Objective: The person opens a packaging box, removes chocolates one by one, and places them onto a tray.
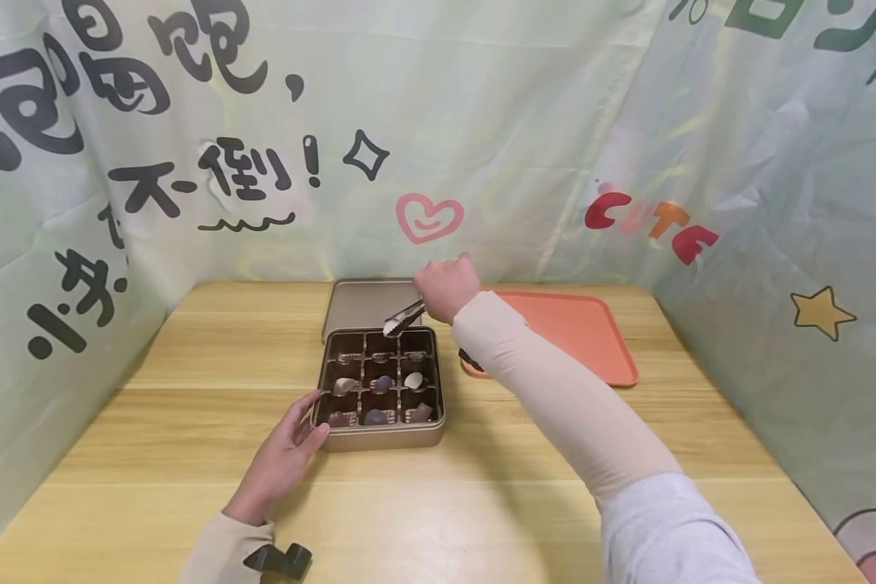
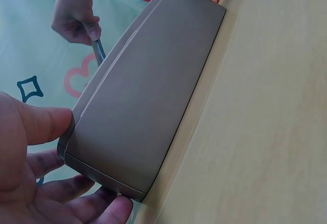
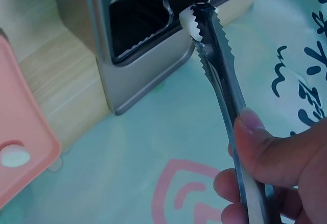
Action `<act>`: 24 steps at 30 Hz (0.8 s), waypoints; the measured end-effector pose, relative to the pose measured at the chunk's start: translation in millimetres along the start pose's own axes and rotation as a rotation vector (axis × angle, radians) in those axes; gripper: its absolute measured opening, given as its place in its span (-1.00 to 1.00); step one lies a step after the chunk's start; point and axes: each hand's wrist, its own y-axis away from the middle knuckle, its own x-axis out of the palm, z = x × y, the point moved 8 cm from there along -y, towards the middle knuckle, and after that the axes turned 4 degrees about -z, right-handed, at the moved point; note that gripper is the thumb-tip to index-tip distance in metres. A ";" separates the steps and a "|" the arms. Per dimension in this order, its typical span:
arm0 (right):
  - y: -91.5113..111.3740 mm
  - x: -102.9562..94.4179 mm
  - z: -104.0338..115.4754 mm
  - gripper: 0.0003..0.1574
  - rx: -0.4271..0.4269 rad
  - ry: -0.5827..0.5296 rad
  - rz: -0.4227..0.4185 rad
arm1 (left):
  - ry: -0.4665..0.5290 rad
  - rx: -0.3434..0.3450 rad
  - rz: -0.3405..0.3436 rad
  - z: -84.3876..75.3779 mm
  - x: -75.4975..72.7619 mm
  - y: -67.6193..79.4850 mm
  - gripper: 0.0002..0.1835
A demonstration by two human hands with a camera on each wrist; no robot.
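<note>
My right hand grips metal tongs, thumb along one arm. A small white piece sits between their serrated tips, above the back row of a brown metal tin. Dividers split the tin into several compartments. In the middle row lie a beige stone, a bluish stone and a white stone. The front row holds a dark reddish piece, a blue piece and a pinkish piece. My left hand holds the tin's front left corner, thumb at the rim, fingers round the side.
A flat brown lid lies behind the tin. To the right an orange tray is partly hidden by my right forearm. A white oval shows at the tray's edge. A printed cloth hangs around the wooden table.
</note>
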 end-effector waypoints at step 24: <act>27.1 25.2 -77.8 -0.83 0.143 -0.068 0.100 | 0.042 -0.024 0.019 1.5 0.2 1.0 -0.36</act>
